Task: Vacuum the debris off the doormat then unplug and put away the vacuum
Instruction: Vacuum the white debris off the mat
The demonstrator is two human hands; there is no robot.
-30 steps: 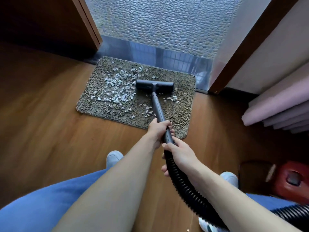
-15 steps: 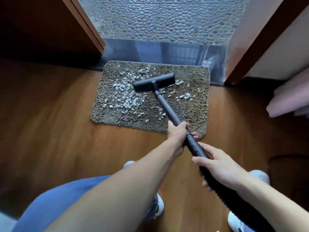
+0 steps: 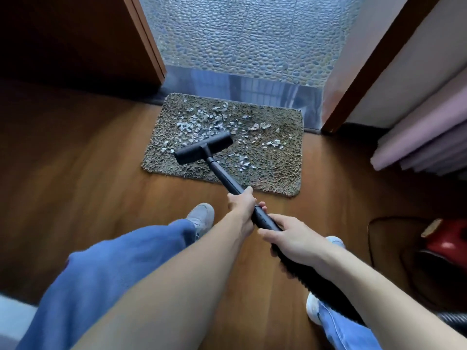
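Left hand (image 3: 241, 205) is wrapped around the black wand (image 3: 227, 179) of the vacuum, fingers curled round it, arm stretched long and straight out in front. Right hand (image 3: 293, 238) grips the same wand just behind, back of the hand up, right where the smooth rigid tube gives way to the ribbed black hose (image 3: 316, 281). The two hands are nearly touching.

The wand runs diagonally up and to the left to a flat, bar-shaped floor head (image 3: 203, 147), matte black plastic, sitting at a tilt on the near left part of the doormat (image 3: 278, 173). That mat is a shaggy brownish rectangle with rounded corners, lying on a glossy wood floor (image 3: 88, 160) right against a shiny grey threshold. The debris (image 3: 202, 122) is pale little flakes, thickest just beyond the head and thinner off to the right.

Past the threshold there's bluish pebble-textured tile (image 3: 252, 34). The vacuum's red body (image 3: 447, 245) sits low at the right edge, mostly cut off. Blue jeans and a pale shoe (image 3: 201, 217) show below the arms.
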